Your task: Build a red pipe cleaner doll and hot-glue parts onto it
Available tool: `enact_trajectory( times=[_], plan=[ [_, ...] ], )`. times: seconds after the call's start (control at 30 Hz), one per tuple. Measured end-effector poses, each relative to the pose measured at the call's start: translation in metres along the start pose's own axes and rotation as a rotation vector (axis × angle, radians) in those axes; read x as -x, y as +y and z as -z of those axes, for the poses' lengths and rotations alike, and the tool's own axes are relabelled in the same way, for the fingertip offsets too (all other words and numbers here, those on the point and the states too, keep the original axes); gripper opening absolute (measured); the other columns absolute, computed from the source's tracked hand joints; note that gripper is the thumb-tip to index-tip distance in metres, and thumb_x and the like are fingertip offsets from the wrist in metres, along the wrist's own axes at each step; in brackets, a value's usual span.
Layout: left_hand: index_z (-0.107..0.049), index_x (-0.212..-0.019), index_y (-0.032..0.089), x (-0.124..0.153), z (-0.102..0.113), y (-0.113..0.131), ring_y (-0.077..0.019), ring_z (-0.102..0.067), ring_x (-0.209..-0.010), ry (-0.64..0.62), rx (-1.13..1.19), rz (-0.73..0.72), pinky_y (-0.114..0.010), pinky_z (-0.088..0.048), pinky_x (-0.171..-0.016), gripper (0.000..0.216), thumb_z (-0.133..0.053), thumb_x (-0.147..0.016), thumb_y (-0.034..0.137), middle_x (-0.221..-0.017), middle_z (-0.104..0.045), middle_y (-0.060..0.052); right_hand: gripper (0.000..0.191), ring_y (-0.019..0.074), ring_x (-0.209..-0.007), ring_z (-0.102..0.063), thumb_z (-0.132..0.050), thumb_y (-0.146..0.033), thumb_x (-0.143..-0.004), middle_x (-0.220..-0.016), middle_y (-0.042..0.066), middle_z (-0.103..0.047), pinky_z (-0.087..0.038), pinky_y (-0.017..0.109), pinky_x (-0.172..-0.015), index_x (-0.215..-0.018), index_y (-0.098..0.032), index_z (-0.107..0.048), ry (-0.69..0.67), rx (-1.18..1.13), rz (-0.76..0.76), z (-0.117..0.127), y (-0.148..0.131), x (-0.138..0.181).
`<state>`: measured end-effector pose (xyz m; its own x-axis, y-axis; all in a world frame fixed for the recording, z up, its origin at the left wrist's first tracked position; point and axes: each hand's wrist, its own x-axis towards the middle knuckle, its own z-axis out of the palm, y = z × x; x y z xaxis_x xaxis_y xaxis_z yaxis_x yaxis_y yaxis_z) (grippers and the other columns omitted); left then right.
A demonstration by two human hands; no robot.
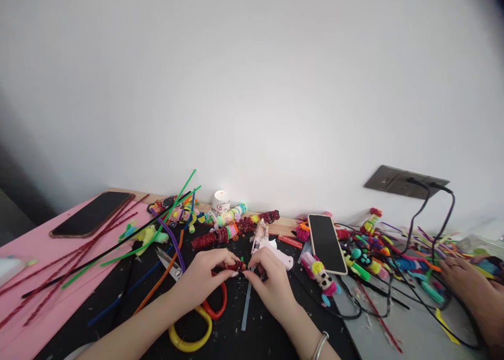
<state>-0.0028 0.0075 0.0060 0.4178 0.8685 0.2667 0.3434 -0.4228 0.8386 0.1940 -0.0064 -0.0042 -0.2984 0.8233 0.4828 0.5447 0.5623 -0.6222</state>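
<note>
Here, red tinsel (235, 266) in left hand (208, 272).

Single head-worn view, forward and down, from close above the work surface (268, 334) toward the wall (252, 97)

Both bare forearms (144, 318) are slanting inward; the left hand (208, 271) and right hand (270, 281) are pinching, fingertips (235, 274) almost meeting.
</note>
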Motion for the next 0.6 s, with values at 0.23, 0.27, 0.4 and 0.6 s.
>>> enact_trajectory(
  times=[0.23, 0.27, 0.4, 0.6],
  plan=[
    [-0.061, -0.075, 0.021, -0.0018, 0.0016, 0.0034, -0.0191, -0.062, -0.090, 0.045, -0.017, -0.064, -0.031, -0.048, -0.083, 0.016, -0.050, -0.086, 0.024, -0.096, -0.068, -0.005, 0.011, 0.0147, -0.069, -0.051, -0.057, -0.009, -0.082, -0.079, 0.001, -0.056, -0.040, 0.024, -0.061, -0.081, -0.020, -0.053, -0.003, 0.001, -0.005, 0.0003, 0.0010, -0.0004],
    [-0.061, -0.074, 0.021, -0.0018, 0.0014, 0.0026, -0.0188, -0.062, -0.090, 0.053, -0.022, -0.072, -0.031, -0.048, -0.082, 0.017, -0.050, -0.086, 0.023, -0.094, -0.068, -0.005, 0.011, 0.0148, -0.069, -0.051, -0.057, -0.009, -0.082, -0.079, 0.001, -0.056, -0.040, 0.024, -0.061, -0.082, -0.020, -0.054, -0.004, -0.001, -0.011, 0.0000, 0.0012, -0.0002],
    [-0.060, -0.081, 0.021, -0.0011, -0.0002, -0.0002, -0.0170, -0.063, -0.080, 0.058, -0.009, -0.023, -0.028, -0.050, -0.074, 0.009, -0.052, -0.085, 0.022, -0.085, -0.066, -0.003, 0.012, 0.0153, -0.069, -0.052, -0.058, -0.008, -0.082, -0.080, 0.001, -0.057, -0.040, 0.025, -0.061, -0.084, -0.020, -0.055, -0.009, -0.011, -0.013, -0.0009, 0.0013, -0.0006],
    [-0.056, -0.088, 0.022, -0.0009, -0.0015, 0.0016, -0.0170, -0.066, -0.083, 0.018, 0.132, 0.064, -0.029, -0.052, -0.079, 0.006, -0.054, -0.082, 0.021, -0.085, -0.068, 0.000, 0.013, 0.0152, -0.068, -0.050, -0.058, -0.008, -0.082, -0.075, 0.001, -0.055, -0.039, 0.025, -0.061, -0.075, -0.019, -0.054, -0.007, -0.044, -0.022, -0.0016, -0.0011, -0.0023]
  ],
)
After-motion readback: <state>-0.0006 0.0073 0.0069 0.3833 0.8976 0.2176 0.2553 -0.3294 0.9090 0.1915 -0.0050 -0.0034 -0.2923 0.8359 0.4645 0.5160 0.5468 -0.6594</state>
